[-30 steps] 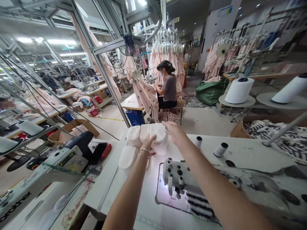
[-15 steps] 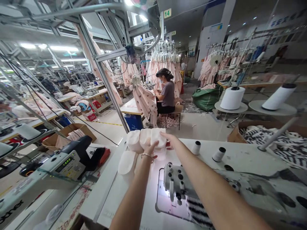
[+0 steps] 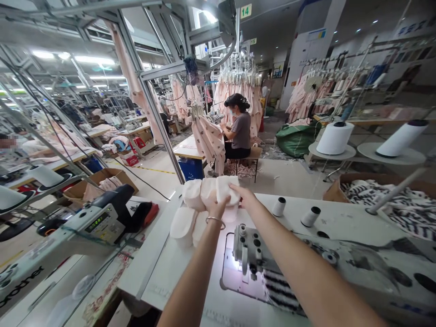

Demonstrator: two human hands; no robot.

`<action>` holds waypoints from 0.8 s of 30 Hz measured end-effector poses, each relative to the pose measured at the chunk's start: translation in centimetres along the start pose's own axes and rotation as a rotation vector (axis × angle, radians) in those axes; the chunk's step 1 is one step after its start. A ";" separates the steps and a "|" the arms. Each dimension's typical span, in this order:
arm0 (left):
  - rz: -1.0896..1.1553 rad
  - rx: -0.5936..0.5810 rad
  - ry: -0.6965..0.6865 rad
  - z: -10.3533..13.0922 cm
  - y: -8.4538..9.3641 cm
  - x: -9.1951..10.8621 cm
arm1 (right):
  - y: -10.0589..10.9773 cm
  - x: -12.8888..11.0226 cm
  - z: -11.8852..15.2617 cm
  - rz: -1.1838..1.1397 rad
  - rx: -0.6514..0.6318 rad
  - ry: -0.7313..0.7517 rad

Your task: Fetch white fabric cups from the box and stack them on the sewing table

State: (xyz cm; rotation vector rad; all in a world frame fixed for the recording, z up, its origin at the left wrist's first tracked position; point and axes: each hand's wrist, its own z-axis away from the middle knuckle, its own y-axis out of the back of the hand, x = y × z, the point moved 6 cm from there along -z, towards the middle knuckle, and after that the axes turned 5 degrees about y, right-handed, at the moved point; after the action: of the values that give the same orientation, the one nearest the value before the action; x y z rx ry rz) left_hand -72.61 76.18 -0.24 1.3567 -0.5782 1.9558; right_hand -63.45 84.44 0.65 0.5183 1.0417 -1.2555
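The hall (image 3: 306, 27) was the biggest thing in view, a long factory floor under strip lights, with rails of pink garments (image 3: 238, 86) hung at the back. The table (image 3: 344, 218), white and broad, filled the near ground. On it sat the sewing machine (image 3: 259, 254), grey, with striped fabric (image 3: 279, 290) under its head. To the right stood a box (image 3: 332, 190) of more striped cloth. Further off a person (image 3: 240, 131) in a grey top sat at another bench, handling a pink garment. A green sack (image 3: 296, 138) lay on the floor behind that person. Two large white cones (image 3: 335, 137) stood on discs at the right, and a second machine's panel (image 3: 98, 222) showed at the left.

At the table's far left corner lay the stack (image 3: 204, 190) of white padded pieces (several more had slumped down beside it, toward the near side). Both of the wearer's hands were on that stack. The left hand (image 3: 217, 206), with a bangle (image 3: 215, 220) at the wrist, gripped its near side, fingers curled up into the pieces. The right hand (image 3: 245, 196) lay on its right end, fingers stretched out close together over the top piece. Two small spools (image 3: 279, 206) stood just right of the right hand
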 end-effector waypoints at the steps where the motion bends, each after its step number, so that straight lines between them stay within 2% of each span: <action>1: 0.037 -0.014 -0.015 0.4 -0.1 0.4 | -0.3 -0.3 0.5 -0.010 -0.023 -0.013; 4: 0.171 -0.046 -0.063 2.0 0.0 2.0 | -1.7 -1.7 2.4 -0.052 -0.095 0.027; 7: 0.313 -0.084 -0.121 4.0 1.5 4.0 | -3.3 -3.7 5.0 -0.068 -0.174 0.110; 10: 0.392 -0.119 -0.146 5.8 4.6 5.2 | -4.2 -5.1 7.8 -0.051 -0.205 0.216; 13: 0.406 -0.110 -0.106 6.9 8.2 4.6 | -3.7 -4.9 11.1 -0.048 -0.173 0.353; 15: 0.393 -0.076 -0.049 7.1 10.1 2.9 | -3.3 -3.1 13.4 -0.057 -0.186 0.406; 18: 0.369 -0.011 0.034 6.8 11.8 -0.4 | -3.4 1.9 16.5 -0.060 -0.246 0.413; 21: 0.340 0.039 0.068 6.2 12.0 -2.9 | -4.2 7.4 18.0 -0.046 -0.255 0.406; 24: 0.287 0.076 0.081 5.5 11.7 -4.2 | -5.0 11.5 17.1 -0.039 -0.184 0.392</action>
State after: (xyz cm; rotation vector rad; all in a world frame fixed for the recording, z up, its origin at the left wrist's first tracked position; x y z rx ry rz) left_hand -76.81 63.38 -1.94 1.2900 -0.6980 2.2719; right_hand -62.54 63.30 -0.03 0.6175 1.4876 -1.1005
